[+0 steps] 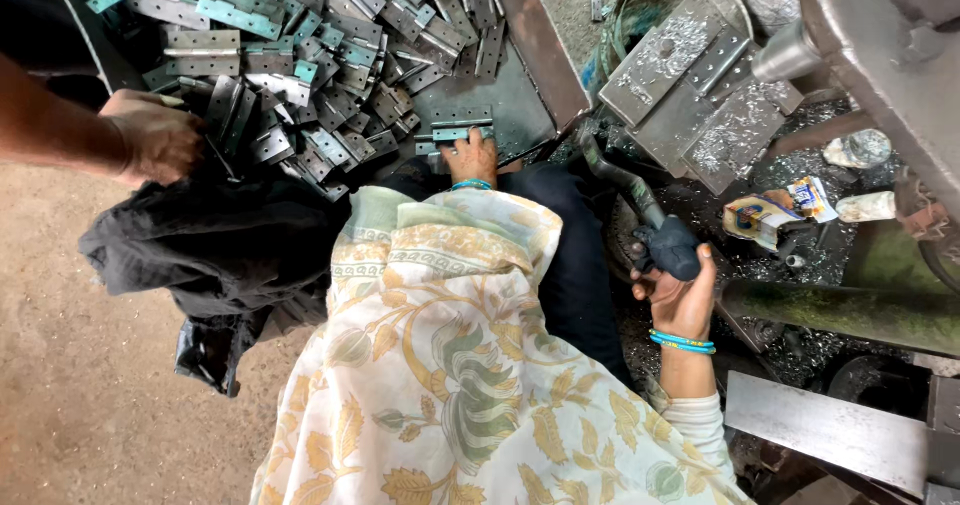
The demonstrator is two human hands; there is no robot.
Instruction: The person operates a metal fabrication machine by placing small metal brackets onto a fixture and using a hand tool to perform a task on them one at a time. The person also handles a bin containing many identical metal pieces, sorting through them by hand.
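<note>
This is a metal workshop, which shows in the big heap of steel hinges (300,55) on a tray (540,45), the metal shavings (730,135) over a drilling jig (690,95), the machine lever (625,180) and the dirt floor (90,365).

Left hand (470,158) rests on hinges (455,127) in a tray (540,45); right hand (680,300) grips a lever (640,210) beside it, below a jig (700,90).

Hinge pile (300,75) crowding tray (520,115)
</note>
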